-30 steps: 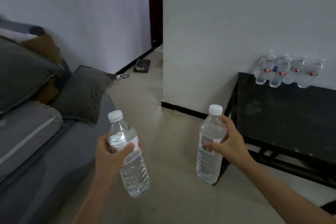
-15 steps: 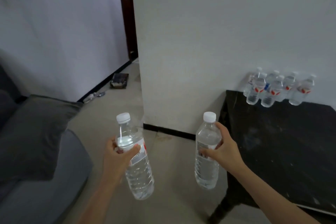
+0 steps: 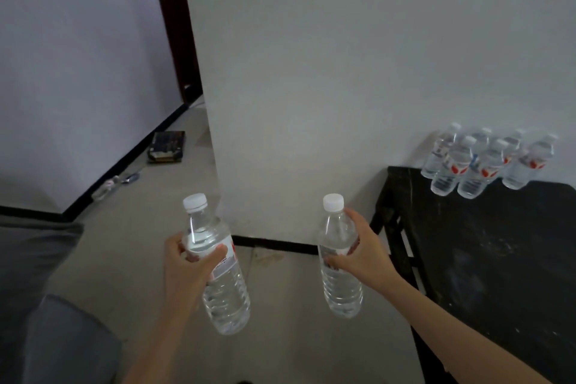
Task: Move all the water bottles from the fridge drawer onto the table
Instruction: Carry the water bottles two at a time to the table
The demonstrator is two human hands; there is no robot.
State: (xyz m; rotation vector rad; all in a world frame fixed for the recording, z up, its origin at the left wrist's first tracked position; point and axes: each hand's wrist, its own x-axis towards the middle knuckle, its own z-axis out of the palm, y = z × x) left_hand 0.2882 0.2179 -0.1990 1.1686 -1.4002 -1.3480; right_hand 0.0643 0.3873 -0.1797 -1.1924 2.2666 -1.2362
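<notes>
As L hand (image 3: 187, 268) & R hand (image 3: 364, 256) each clutch bottles (image 3: 226, 302), label (image 3: 225, 262) txt's unreadable.

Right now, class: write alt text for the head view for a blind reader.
A person's left hand grips the left bottle, the right hand the right bottle, both capped, above the floor. More water bottles stand on the black table at right.

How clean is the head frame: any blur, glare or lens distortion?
Head view: dim, flat light, no hard shadows; the left-hand bottle carries a thin glare streak; it and the right-hand bottle read fairly sharp; the bottle cluster on the black table is soft and smeared; the table top is nearly crushed to black; the door frame leans, likely wide-angle distortion.
</notes>
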